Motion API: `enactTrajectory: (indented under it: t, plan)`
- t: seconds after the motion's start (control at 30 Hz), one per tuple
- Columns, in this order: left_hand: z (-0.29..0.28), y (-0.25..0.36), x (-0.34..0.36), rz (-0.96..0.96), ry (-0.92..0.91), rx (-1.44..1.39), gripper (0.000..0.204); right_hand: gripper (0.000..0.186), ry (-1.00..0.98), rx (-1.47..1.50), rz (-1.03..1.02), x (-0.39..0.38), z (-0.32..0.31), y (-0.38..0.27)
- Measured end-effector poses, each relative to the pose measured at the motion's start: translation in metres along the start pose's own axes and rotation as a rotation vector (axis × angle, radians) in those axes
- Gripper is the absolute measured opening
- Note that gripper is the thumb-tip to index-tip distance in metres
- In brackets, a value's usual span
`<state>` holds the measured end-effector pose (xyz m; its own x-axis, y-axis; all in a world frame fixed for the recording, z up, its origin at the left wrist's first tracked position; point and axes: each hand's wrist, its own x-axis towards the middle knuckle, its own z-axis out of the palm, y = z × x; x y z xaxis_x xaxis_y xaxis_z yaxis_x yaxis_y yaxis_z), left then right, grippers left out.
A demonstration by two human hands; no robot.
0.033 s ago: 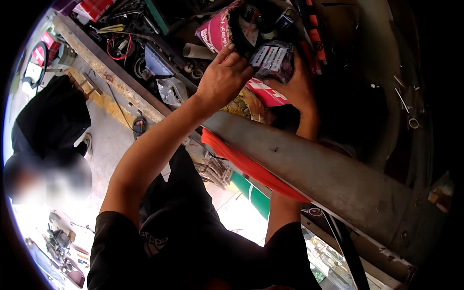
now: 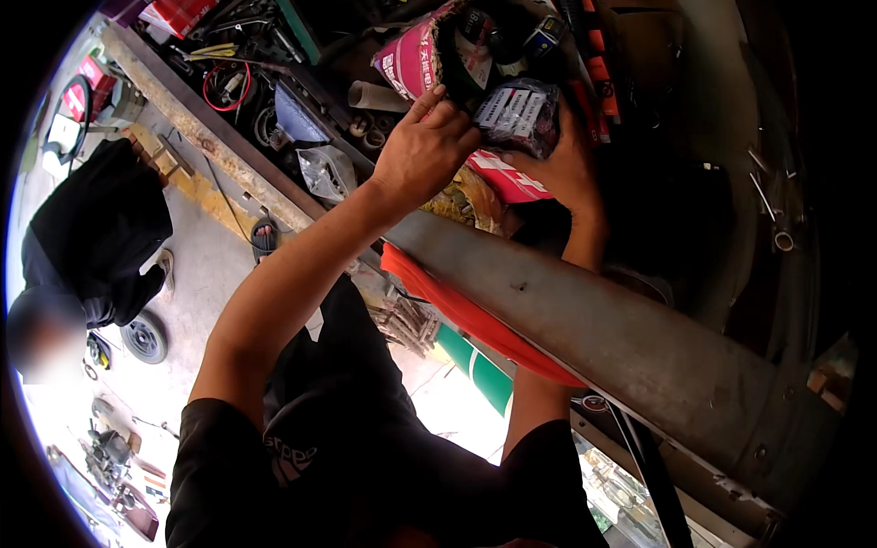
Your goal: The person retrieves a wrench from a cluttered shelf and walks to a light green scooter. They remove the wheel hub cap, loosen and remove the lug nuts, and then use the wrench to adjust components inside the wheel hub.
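Observation:
A dark packet wrapped in clear plastic, with a white printed label (image 2: pixel 518 111), sits tilted among the clutter on the workbench. My right hand (image 2: pixel 568 169) is wrapped round its right side, thumb below and fingers along the far edge. To the left, my left hand (image 2: pixel 426 146) has its fingers curled and closed at the edge of an open, torn pink carton (image 2: pixel 411 62); the fingertips are partly hidden. More pink cardboard (image 2: pixel 508 177) shows beneath the packet. Dark items and a small blue-and-yellow box (image 2: pixel 545 35) lie behind the packet.
A metal beam (image 2: pixel 585 310) with red cloth (image 2: pixel 470 315) runs along the bench's near edge. Left are a clear plastic bag (image 2: pixel 326 172), a cardboard tube (image 2: pixel 376 97), a red cable (image 2: pixel 226 87) and tools. A person in black (image 2: pixel 96 228) bends beside a wheel (image 2: pixel 144 337) at far left.

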<state>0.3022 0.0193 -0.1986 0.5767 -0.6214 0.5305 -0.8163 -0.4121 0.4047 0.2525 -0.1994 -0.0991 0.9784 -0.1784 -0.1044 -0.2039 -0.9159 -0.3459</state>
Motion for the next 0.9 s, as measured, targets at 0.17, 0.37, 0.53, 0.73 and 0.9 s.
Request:
enactTrajectory:
  t: [0.17,0.37,0.53,0.73,0.9]
  plan:
    - [-0.001,0.000,-0.013,-0.021,0.027,0.045,0.022,0.101,-0.005,-0.015,0.003,0.013,0.000,0.006]
    - [-0.003,-0.003,-0.017,-0.022,0.014,0.008,0.020,0.075,0.196,0.277,0.037,0.002,-0.034,-0.005]
    - [0.002,-0.002,-0.024,-0.021,0.014,-0.002,0.021,0.068,0.722,0.473,0.163,-0.009,-0.097,-0.007]
    - [0.002,-0.005,-0.032,-0.010,-0.013,-0.003,0.029,0.062,0.960,0.510,0.189,-0.016,-0.108,0.006]
    - [0.003,-0.005,-0.040,-0.007,-0.024,0.012,0.033,0.069,0.952,0.309,0.217,-0.027,-0.092,0.006]
